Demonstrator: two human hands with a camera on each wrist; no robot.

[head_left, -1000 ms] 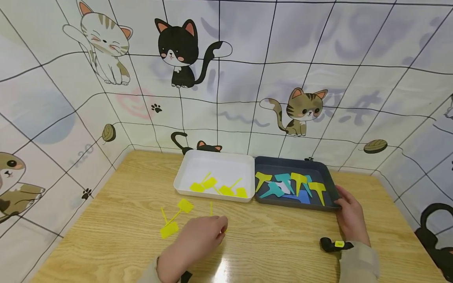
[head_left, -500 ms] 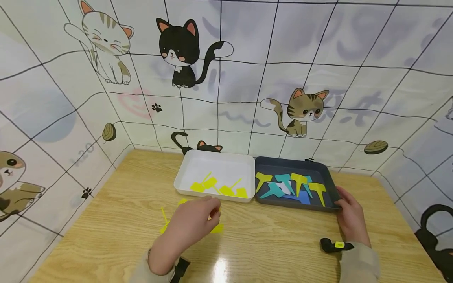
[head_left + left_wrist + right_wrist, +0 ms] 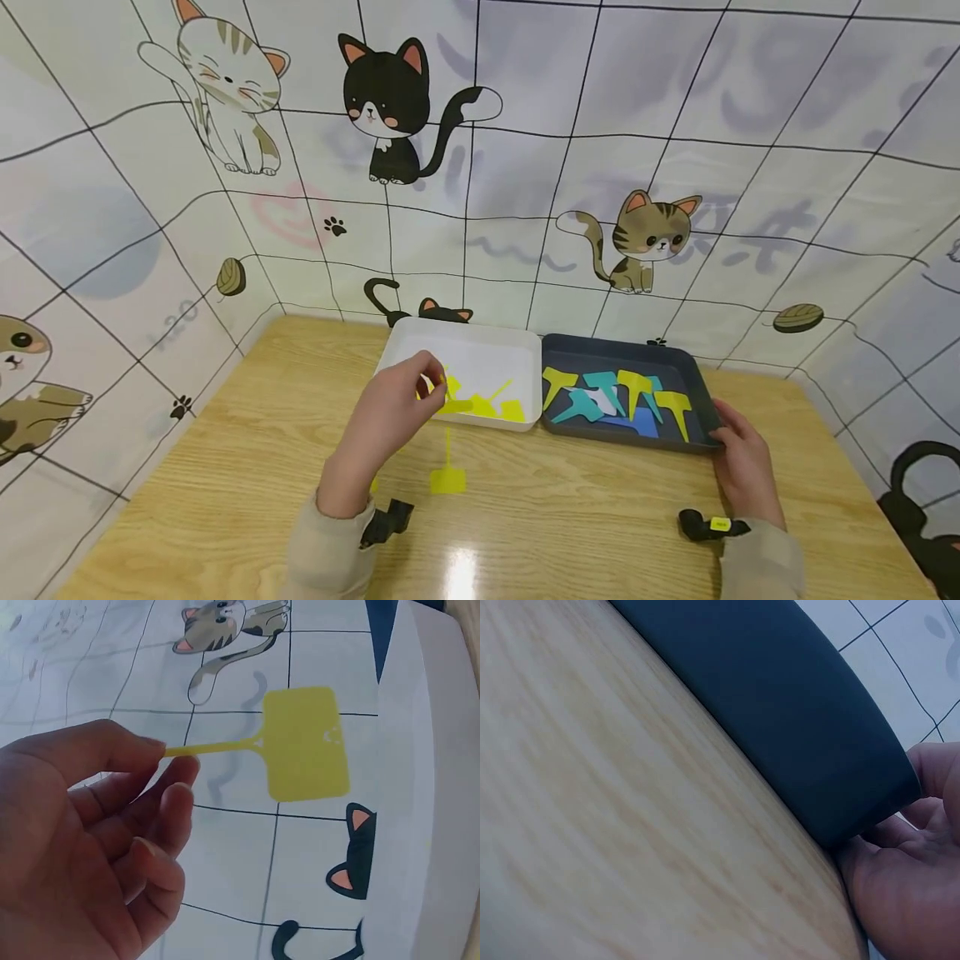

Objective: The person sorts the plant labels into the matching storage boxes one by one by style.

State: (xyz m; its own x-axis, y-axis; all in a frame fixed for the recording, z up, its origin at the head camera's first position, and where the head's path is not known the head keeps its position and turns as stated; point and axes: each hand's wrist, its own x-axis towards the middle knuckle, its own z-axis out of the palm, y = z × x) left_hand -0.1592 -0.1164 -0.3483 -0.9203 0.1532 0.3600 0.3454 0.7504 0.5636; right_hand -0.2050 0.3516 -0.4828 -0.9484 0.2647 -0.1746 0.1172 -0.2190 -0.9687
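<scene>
My left hand (image 3: pixel 386 417) is raised over the front left of the white tray (image 3: pixel 480 350). Its thumb and forefinger pinch the thin stem of a yellow tag (image 3: pixel 306 746), whose flat rectangular head points away from the fingers; the other fingers curl loosely below. Several similar yellow tags (image 3: pixel 512 410) lie along the front of the white tray. At the far right, my right hand (image 3: pixel 746 467) grips the front right corner of the dark grey tray (image 3: pixel 600 348), as the right wrist view also shows.
In the dark tray lie yellow T-shaped labels (image 3: pixel 633 381), teal ones (image 3: pixel 577 404) and a blue one (image 3: pixel 643 420). A yellow tag (image 3: pixel 447 481) lies on the wooden table (image 3: pixel 570 517) before the white tray; my left wrist partly hides others. A cat-print wall covering (image 3: pixel 510 183) rises behind.
My left hand has moved forward from the table to above the white tray, with a yellow tag in its fingers, uncovering another tag on the table. My right hand stays at the dark tray's corner.
</scene>
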